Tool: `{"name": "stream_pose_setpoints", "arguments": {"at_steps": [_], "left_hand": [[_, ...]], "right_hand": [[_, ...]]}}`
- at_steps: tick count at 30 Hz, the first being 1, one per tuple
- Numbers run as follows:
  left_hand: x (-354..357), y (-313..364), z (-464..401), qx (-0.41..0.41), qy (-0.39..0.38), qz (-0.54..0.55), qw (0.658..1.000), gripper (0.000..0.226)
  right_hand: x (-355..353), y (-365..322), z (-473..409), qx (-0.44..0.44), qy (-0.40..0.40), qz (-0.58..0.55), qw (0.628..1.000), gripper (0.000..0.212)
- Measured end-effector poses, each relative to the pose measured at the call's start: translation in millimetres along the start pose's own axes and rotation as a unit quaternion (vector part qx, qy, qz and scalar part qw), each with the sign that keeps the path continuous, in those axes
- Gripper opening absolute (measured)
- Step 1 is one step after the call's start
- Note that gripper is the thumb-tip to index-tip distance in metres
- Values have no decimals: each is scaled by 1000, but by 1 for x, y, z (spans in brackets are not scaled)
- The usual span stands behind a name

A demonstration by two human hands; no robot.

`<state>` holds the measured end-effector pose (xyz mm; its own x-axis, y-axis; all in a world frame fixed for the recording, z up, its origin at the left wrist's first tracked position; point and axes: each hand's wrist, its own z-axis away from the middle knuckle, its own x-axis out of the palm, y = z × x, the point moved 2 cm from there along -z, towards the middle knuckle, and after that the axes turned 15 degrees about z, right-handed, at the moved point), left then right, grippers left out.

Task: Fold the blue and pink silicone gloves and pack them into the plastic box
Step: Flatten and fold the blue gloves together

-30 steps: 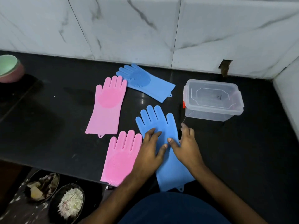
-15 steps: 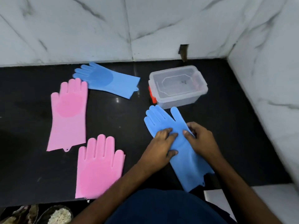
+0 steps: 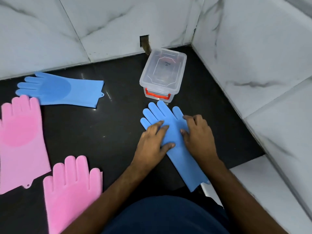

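A blue silicone glove [image 3: 172,125] lies flat on the black counter, fingers pointing toward the clear plastic box [image 3: 163,73]. My left hand [image 3: 152,142] presses its left side and my right hand [image 3: 198,135] presses its right side, fingers spread. The box stands just behind the glove with its lid on and a red latch facing me. A second blue glove [image 3: 60,90] lies flat at the back left. Two pink gloves lie at the left: one [image 3: 20,141] at the frame edge, another [image 3: 72,190] nearer me.
White marble wall tiles [image 3: 101,27] close the back and the right side [image 3: 261,65], forming a corner behind the box. A small dark hole [image 3: 144,42] is in the wall base. The black counter [image 3: 109,132] ends at a white ledge [image 3: 253,183] on the near right.
The view has swung right and nearer. Both hands slid the blue glove toward the box and turned it; its fingertips now reach the box's red latch.
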<state>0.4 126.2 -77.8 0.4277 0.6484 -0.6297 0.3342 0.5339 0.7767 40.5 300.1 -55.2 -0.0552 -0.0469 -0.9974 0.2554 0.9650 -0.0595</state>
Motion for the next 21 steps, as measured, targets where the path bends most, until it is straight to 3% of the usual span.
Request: {"name": "stream_pose_setpoints", "arguments": {"at_steps": [2,5,8,14,18,21], "left_hand": [[-17,-6,2,-15,74,32,997,56],[-48,-23,2,-48,160,33,985,48],[-73,-45,-1,-99,183,-7,978,53],[-107,-96,-14,-205,253,-116,938,62],[-128,-121,-34,-223,320,-128,912,58],[-148,-141,-48,-218,338,-154,902,40]], "right_hand": [[0,-21,-5,-35,16,-18,999,41],[4,-57,-19,-88,-21,-65,994,39],[11,-86,-38,-130,-45,-37,990,41],[28,-130,-76,-188,-9,4,982,42],[45,-151,-86,-216,24,48,975,40],[51,-154,-88,-225,53,67,971,39]]}}
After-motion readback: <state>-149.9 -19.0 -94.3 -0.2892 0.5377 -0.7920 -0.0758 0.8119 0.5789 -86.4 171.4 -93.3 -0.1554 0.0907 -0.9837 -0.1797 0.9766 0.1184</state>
